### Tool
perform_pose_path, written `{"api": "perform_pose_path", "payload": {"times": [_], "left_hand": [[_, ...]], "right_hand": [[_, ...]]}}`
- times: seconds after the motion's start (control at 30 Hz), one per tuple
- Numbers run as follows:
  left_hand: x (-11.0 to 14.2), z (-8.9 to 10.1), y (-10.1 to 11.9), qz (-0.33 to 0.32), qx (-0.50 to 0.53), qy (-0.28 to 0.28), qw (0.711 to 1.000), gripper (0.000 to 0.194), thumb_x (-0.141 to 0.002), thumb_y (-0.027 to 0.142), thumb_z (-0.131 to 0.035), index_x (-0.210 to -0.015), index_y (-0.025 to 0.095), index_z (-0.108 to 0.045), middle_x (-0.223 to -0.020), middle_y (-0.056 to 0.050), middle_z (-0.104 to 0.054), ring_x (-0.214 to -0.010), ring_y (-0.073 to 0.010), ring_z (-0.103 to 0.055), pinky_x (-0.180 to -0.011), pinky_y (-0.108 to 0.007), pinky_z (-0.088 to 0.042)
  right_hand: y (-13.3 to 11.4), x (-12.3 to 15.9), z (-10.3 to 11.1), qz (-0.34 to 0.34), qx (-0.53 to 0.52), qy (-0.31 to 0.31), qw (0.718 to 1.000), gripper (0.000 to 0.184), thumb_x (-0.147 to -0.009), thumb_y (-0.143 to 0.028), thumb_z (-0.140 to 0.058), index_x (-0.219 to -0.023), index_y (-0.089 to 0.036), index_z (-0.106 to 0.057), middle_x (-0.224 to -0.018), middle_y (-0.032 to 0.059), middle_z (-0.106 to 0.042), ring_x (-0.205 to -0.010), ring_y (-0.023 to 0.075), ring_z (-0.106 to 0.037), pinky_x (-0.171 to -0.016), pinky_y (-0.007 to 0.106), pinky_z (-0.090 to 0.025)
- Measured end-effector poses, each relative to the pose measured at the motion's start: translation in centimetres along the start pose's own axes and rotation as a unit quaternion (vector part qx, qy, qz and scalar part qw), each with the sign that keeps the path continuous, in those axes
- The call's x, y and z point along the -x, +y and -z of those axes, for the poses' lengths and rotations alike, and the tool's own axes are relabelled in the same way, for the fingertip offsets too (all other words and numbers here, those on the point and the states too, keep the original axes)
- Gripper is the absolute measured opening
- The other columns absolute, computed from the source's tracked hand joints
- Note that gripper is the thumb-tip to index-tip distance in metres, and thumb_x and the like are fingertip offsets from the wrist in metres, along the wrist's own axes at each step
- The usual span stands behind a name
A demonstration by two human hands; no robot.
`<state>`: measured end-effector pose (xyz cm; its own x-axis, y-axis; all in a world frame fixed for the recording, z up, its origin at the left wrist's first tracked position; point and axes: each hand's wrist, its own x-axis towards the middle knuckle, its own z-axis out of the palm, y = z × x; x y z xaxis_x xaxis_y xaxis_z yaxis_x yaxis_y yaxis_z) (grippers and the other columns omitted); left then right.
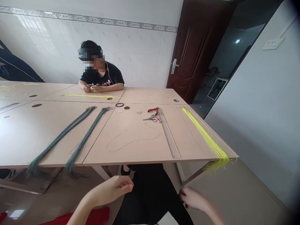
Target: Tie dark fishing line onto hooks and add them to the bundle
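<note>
Brown door (197, 47) beside tiled wall (142, 59)

Tools and thread counted around one clear ruler (169, 134)
Left of the ruler lie two teal thread bundles (65, 131) (87, 133); right of it, one thick yellow thread bundle (203, 132). Beside the ruler's far end: one pair of red-handled pliers (156, 111), one pair of scissors (152, 117). Farther left of it, one black ring (119, 106).

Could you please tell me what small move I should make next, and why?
Perhaps raise the left hand to the loose strand: it lies curved on the table ahead, left of the clear ruler, while that hand shows nothing clearly held.
</note>
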<state>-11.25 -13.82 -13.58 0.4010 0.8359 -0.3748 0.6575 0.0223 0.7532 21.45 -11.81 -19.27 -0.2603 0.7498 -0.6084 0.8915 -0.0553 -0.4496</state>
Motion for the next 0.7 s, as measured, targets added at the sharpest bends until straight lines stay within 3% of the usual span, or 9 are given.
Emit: {"api": "perform_pose_path", "payload": {"times": [0.1, 0.2, 0.27, 0.37, 0.43, 0.53, 0.7], "left_hand": [[-1.5, 3.1, 3.4, -0.069, 0.005, 0.026, 0.997, 0.034, -0.091, 0.046, -0.041, -0.095, 0.021, -0.064, -0.084, 0.000, -0.071, -0.078, -0.0156, -0.064, -0.070, -0.026, -0.051], [-6.6, 6.4, 5.7, -0.107, -0.022, 0.113, 0.987, 0.034, -0.092, 0.044, -0.041, -0.091, 0.018, -0.063, -0.082, -0.001, -0.068, -0.075, -0.0152, -0.062, -0.070, -0.029, -0.050], [-11.4, 8.5, 6.1, -0.107, -0.048, 0.182, 0.976, 0.031, -0.093, 0.040, -0.044, -0.095, 0.013, -0.060, -0.086, -0.004, -0.064, -0.076, -0.0154, -0.061, -0.071, -0.033, -0.051], [-18.1, 10.8, 5.5, -0.105, -0.092, 0.259, 0.956, 0.027, -0.091, 0.036, -0.049, -0.102, 0.013, -0.058, -0.096, -0.006, -0.062, -0.084, -0.0174, -0.061, -0.077, -0.037, -0.051], [-21.1, 11.6, 4.5, -0.112, -0.121, 0.286, 0.944, 0.026, -0.091, 0.034, -0.050, -0.106, 0.014, -0.057, -0.103, -0.008, -0.061, -0.090, -0.0186, -0.060, -0.080, -0.039, -0.051], [-22.9, 12.1, 2.9, -0.126, -0.166, 0.296, 0.932, 0.025, -0.091, 0.032, -0.050, -0.108, 0.014, -0.057, -0.109, -0.008, -0.059, -0.095, -0.0197, -0.059, -0.083, -0.041, -0.050], [-23.4, 12.2, 0.9, -0.143, -0.222, 0.260, 0.929, 0.023, -0.091, 0.029, -0.049, -0.108, 0.016, -0.058, -0.108, -0.008, -0.060, -0.100, -0.0209, -0.057, -0.087, -0.043, -0.048]], "right_hand": [[-2.0, 0.6, 4.6, 0.093, -0.005, -0.077, 0.993, 0.026, -0.091, -0.034, -0.051, -0.083, -0.013, -0.063, -0.073, -0.0001, -0.063, -0.064, 0.0101, -0.060, -0.061, 0.026, -0.052], [-5.7, 0.0, 10.0, 0.206, -0.036, -0.121, 0.970, 0.020, -0.089, -0.031, -0.055, -0.090, -0.013, -0.064, -0.079, 0.0009, -0.067, -0.065, 0.0105, -0.063, -0.063, 0.027, -0.053], [-8.5, -2.1, 13.2, 0.264, -0.051, -0.085, 0.959, 0.023, -0.090, -0.033, -0.053, -0.089, -0.013, -0.064, -0.080, 0.0013, -0.067, -0.068, 0.0112, -0.063, -0.066, 0.028, -0.053], [-11.9, -7.8, 16.3, 0.309, -0.075, 0.041, 0.947, 0.025, -0.091, -0.035, -0.051, -0.090, -0.012, -0.061, -0.081, 0.0016, -0.064, -0.073, 0.0125, -0.061, -0.070, 0.031, -0.052], [-13.1, -11.9, 17.3, 0.316, -0.089, 0.117, 0.937, 0.023, -0.090, -0.034, -0.053, -0.093, -0.012, -0.060, -0.087, 0.0028, -0.063, -0.078, 0.0138, -0.061, -0.072, 0.033, -0.052], [-12.9, -16.2, 17.3, 0.322, -0.117, 0.194, 0.919, 0.023, -0.090, -0.034, -0.053, -0.095, -0.013, -0.060, -0.091, 0.0036, -0.062, -0.081, 0.0144, -0.061, -0.074, 0.034, -0.051], [-10.3, -18.3, 16.2, 0.318, -0.173, 0.239, 0.901, 0.025, -0.091, -0.036, -0.051, -0.095, -0.013, -0.060, -0.087, 0.0028, -0.062, -0.076, 0.0136, -0.060, -0.073, 0.033, -0.051]]}}
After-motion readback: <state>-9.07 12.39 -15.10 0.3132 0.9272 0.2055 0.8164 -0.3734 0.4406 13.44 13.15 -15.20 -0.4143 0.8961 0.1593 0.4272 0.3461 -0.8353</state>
